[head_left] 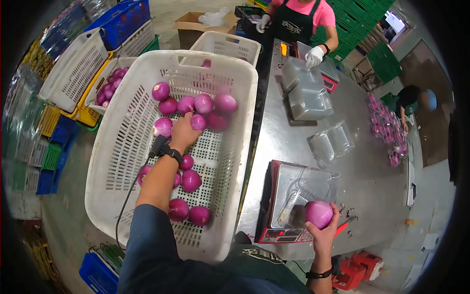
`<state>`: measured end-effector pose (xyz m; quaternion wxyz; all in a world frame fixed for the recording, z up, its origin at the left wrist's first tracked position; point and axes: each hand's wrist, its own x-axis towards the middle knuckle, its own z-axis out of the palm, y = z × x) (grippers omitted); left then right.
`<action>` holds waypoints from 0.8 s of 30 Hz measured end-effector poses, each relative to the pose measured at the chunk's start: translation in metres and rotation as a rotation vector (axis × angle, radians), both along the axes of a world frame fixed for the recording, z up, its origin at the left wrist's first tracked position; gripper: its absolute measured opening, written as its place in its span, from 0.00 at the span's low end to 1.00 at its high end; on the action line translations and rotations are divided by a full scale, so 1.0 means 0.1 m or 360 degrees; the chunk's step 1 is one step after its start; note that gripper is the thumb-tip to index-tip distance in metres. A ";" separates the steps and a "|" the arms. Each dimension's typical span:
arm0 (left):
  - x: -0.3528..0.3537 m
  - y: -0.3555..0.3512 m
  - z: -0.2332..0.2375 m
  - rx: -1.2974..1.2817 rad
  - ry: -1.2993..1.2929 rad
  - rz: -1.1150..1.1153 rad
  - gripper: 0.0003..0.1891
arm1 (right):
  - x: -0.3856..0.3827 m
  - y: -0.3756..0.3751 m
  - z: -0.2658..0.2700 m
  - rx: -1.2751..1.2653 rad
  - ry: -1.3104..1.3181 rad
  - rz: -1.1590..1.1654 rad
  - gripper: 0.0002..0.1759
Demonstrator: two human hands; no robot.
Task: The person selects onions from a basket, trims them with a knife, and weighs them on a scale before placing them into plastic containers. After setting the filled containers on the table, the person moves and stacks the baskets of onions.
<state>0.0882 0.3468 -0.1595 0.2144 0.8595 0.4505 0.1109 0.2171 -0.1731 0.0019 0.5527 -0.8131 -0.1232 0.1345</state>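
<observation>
My left hand [183, 133] reaches down into a white plastic basket [103, 166], its fingers closed around a red onion [198, 122]. Several more red onions [191, 181] lie loose on the slatted bottom around it. My right hand [324, 236] grips a large, peeled-looking red onion [318, 214] above the front edge of a scale [306, 176]. On the scale's metal plate rests a clear plastic box [313, 188], partly hidden by glare. A red-handled knife [344, 226] lies on the metal table just beyond my right hand.
An open clear clamshell box [333, 143] and stacked clear boxes [307, 98] stand on the metal table [274, 132]. A co-worker [298, 24] in white gloves is across it. Packed onions [387, 127] lie near another person [416, 103]. Crates [73, 71] fill the left.
</observation>
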 end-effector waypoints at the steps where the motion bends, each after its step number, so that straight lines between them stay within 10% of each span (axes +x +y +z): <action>1: 0.07 0.01 -0.03 -0.0005 -0.0001 -0.0009 0.35 | 0.00 0.01 0.01 -0.0062 -0.0017 0.0011 0.57; 13: 0.81 0.56 -0.17 0.0116 -0.0138 -0.0027 0.50 | 0.03 0.05 -0.32 -0.0223 -0.0006 0.0086 0.56; 20: 0.64 0.66 -0.26 0.0253 -0.0257 -0.0172 0.40 | 0.14 -0.30 -0.21 -0.0122 -0.0075 -0.0049 0.40; 24: 0.37 0.42 0.20 -0.1314 -0.1194 0.0134 0.35 | 0.29 -0.56 -0.17 0.0287 -0.0096 -0.0259 0.26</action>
